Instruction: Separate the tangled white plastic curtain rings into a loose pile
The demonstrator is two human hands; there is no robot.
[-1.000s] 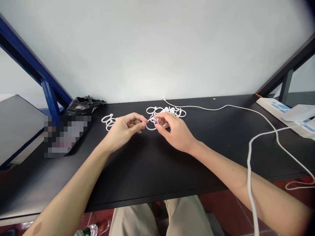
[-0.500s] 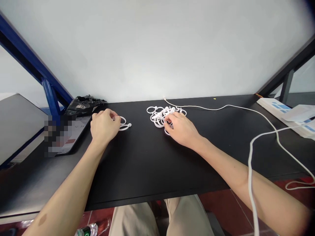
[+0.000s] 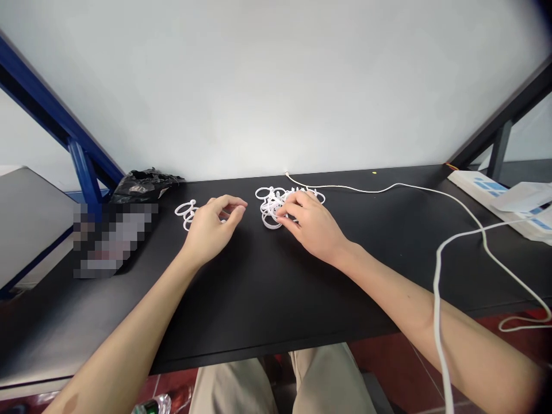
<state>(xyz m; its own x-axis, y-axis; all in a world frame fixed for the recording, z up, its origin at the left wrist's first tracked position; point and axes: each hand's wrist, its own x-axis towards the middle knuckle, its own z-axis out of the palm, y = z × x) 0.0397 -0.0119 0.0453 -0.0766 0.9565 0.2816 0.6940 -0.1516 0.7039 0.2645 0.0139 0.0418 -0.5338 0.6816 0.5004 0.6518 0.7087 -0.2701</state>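
A tangled pile of white plastic rings (image 3: 271, 221) with small knobs lies on the black table near the wall. My right hand (image 3: 317, 224) is over the pile's right side, thumb and forefinger closed at the edge of a ring; the other fingers are curled and partly hide the rings. My left hand (image 3: 213, 227) hovers left of the pile, thumb and fingers apart with nothing seen between them. Behind and left of it, a smaller group of white rings (image 3: 186, 210) lies on the table, partly covered by the hand.
A phone-like device (image 3: 114, 238), blurred out, and a crumpled black plastic bag (image 3: 144, 187) are at the left. A white cable (image 3: 399, 185) crosses the table's right side and passes over my right forearm. White packs with blue print (image 3: 491, 187) lie at far right.
My left hand has moved right, away from the smaller group of rings, and its fingers have opened. My right hand stays at the pile, shifted slightly left.
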